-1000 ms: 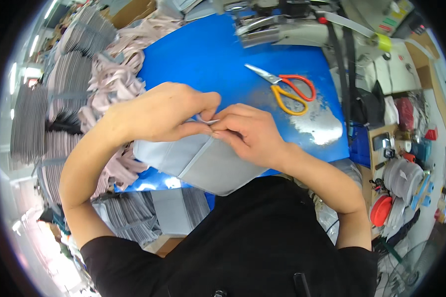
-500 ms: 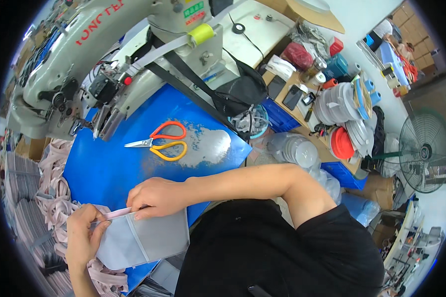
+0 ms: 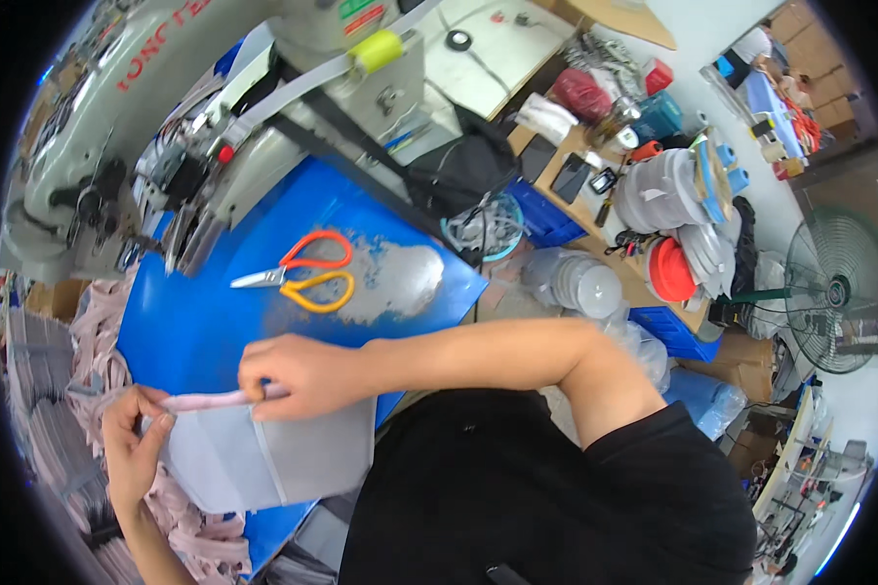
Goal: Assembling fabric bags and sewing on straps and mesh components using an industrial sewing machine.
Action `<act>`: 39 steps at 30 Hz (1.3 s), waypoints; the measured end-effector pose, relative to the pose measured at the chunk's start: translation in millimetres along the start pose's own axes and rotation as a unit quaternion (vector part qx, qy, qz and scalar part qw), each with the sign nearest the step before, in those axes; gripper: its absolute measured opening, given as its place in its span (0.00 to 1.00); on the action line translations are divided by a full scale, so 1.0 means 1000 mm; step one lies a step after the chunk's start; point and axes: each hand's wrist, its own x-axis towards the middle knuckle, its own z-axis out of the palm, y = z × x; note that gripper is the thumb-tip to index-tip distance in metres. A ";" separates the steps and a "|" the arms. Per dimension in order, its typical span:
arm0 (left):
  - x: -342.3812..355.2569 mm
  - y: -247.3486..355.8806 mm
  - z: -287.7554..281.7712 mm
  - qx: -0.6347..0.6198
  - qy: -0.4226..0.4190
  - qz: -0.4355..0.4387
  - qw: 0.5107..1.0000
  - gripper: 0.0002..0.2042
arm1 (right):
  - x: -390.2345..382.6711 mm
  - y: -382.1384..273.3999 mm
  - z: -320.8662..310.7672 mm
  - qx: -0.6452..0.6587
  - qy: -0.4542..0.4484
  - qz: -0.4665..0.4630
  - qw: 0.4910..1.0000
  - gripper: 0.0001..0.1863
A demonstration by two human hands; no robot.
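A grey fabric piece with a pink strip along its upper edge lies over the front of the blue table top. My left hand pinches the left end of that edge between thumb and fingers. My right hand has its fingers curled on the strip further right, gripping it against the fabric. Red and yellow handled scissors rest on the table beyond my right hand.
A grey sewing machine fills the upper left. Pink strips and stacked grey pieces line the left. A cluttered wooden shelf, a basin and a fan stand right. Another person is in the distance.
The view has swung rightward since a second ago. My hands have moved apart along the fabric's edge, the left hand further leftward, exposing more of the pink strip between them.
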 end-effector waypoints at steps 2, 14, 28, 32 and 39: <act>0.003 0.001 0.001 0.013 0.004 -0.030 0.999 0.09 | 0.001 -0.002 0.001 -0.029 -0.005 -0.001 1.000 0.12; 0.001 -0.016 -0.002 0.050 0.006 0.020 0.999 0.12 | 0.001 0.015 0.017 0.048 -0.025 0.065 0.996 0.09; 0.033 -0.024 -0.003 0.059 0.003 0.077 0.995 0.11 | -0.007 0.015 -0.005 -0.002 0.029 0.051 0.998 0.11; 0.029 -0.021 -0.007 0.083 -0.071 0.011 0.994 0.07 | -0.013 0.013 -0.013 -0.006 0.007 0.096 0.995 0.09; 0.035 -0.017 0.000 -0.087 -0.077 0.065 0.991 0.07 | 0.008 -0.011 -0.013 0.019 -0.038 0.268 0.963 0.10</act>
